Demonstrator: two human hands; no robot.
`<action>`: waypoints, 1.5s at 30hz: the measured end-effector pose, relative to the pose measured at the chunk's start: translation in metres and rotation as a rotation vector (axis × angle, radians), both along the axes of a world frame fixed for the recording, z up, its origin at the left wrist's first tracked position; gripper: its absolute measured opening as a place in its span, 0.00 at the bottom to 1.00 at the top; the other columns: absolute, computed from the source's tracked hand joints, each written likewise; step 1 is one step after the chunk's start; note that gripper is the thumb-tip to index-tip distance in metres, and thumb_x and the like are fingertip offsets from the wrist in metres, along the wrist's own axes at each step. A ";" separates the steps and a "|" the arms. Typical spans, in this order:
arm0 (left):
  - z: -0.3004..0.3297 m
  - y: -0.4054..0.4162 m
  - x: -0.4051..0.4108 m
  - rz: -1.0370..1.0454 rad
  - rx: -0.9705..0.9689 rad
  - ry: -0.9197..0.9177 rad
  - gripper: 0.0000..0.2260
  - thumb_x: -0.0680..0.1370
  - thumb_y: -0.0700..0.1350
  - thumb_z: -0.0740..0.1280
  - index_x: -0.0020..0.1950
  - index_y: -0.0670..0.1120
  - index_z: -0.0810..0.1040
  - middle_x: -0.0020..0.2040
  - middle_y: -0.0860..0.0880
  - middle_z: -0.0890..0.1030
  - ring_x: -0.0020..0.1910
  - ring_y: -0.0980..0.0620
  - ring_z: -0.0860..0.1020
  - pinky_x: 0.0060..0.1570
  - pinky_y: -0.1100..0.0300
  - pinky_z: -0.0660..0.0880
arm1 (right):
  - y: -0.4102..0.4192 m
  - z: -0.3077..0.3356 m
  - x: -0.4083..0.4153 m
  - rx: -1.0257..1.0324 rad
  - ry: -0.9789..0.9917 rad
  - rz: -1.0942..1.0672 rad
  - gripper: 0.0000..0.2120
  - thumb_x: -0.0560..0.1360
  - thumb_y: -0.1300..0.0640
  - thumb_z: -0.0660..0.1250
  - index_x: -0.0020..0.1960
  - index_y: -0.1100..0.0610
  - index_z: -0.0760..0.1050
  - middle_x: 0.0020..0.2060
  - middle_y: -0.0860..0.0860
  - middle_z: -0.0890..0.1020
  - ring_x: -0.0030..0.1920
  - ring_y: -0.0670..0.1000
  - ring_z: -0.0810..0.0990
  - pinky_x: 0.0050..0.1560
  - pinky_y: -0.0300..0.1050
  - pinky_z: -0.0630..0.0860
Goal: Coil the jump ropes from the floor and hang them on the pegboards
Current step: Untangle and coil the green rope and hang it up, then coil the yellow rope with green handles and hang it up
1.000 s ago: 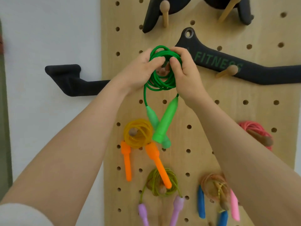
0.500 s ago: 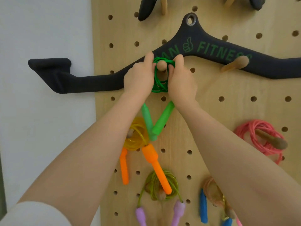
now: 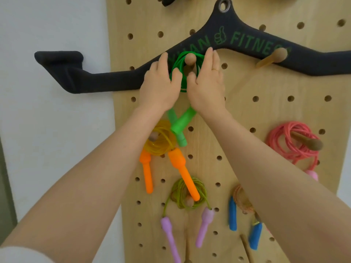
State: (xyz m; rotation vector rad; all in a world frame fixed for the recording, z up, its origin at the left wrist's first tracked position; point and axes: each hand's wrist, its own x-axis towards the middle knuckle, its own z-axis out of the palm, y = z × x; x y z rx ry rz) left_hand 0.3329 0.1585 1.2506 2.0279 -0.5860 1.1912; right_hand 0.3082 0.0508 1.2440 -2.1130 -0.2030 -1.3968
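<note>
The green jump rope point(image 3: 181, 72) is now seen looped over a round-headed wooden peg point(image 3: 190, 58) in the upper middle of the frame, just under the black fitness bar point(image 3: 117, 83) that crosses the pegboard point(image 3: 266, 111). Half a second ago the coil was pinched between curled fingers on both sides of the peg; now the left hand point(image 3: 161, 86) and the right hand point(image 3: 208, 84) are held flat with fingers straightened, laid against the coil's sides, nothing being gripped. The green handles point(image 3: 180, 126) hang crossed below the wrists, as before. Lower in the frame, the yellow rope with orange handles point(image 3: 161, 143), the olive rope with purple handles point(image 3: 187, 194), the blue-handled rope point(image 3: 232, 213) and the pink rope point(image 3: 290, 141) at right are unchanged on their pegs.
</note>
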 end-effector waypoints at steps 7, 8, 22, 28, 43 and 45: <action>-0.021 0.034 -0.019 -0.031 0.006 -0.077 0.18 0.81 0.48 0.56 0.70 0.45 0.66 0.67 0.47 0.70 0.63 0.54 0.69 0.59 0.63 0.66 | 0.035 -0.019 -0.026 -0.237 -0.341 -0.058 0.21 0.73 0.61 0.57 0.66 0.62 0.71 0.66 0.58 0.72 0.69 0.58 0.67 0.70 0.53 0.62; -0.033 0.045 -0.021 -0.023 0.000 -0.067 0.17 0.80 0.48 0.58 0.69 0.45 0.67 0.66 0.48 0.71 0.60 0.56 0.70 0.56 0.66 0.66 | 0.046 -0.026 -0.026 -0.295 -0.371 -0.010 0.20 0.72 0.61 0.57 0.62 0.62 0.74 0.62 0.58 0.75 0.66 0.59 0.70 0.68 0.54 0.65; -0.331 0.326 -0.100 0.260 0.005 0.726 0.17 0.79 0.41 0.60 0.67 0.43 0.67 0.58 0.50 0.75 0.48 0.53 0.73 0.46 0.61 0.68 | 0.264 -0.301 -0.036 -0.694 0.609 0.409 0.20 0.78 0.61 0.55 0.70 0.58 0.64 0.63 0.55 0.74 0.63 0.57 0.70 0.60 0.48 0.66; -0.481 0.371 -0.142 0.243 -0.030 1.140 0.16 0.79 0.41 0.60 0.66 0.42 0.68 0.58 0.46 0.76 0.46 0.51 0.73 0.48 0.59 0.70 | 0.305 -0.455 -0.049 -0.864 1.080 0.511 0.18 0.79 0.58 0.54 0.69 0.57 0.65 0.63 0.55 0.74 0.63 0.56 0.70 0.61 0.50 0.68; -0.904 0.359 -0.088 0.486 -0.360 1.620 0.14 0.78 0.41 0.60 0.64 0.42 0.71 0.57 0.45 0.77 0.55 0.44 0.75 0.47 0.61 0.67 | 0.274 -0.900 0.013 -1.050 1.690 0.479 0.18 0.80 0.60 0.52 0.69 0.59 0.63 0.65 0.58 0.69 0.64 0.58 0.68 0.62 0.53 0.70; -0.976 0.357 -0.079 0.507 -0.433 1.647 0.14 0.78 0.41 0.60 0.64 0.42 0.71 0.57 0.43 0.77 0.55 0.43 0.76 0.50 0.57 0.70 | 0.268 -0.973 0.025 -1.055 1.718 0.489 0.18 0.80 0.59 0.52 0.70 0.59 0.62 0.65 0.57 0.68 0.64 0.58 0.68 0.61 0.53 0.70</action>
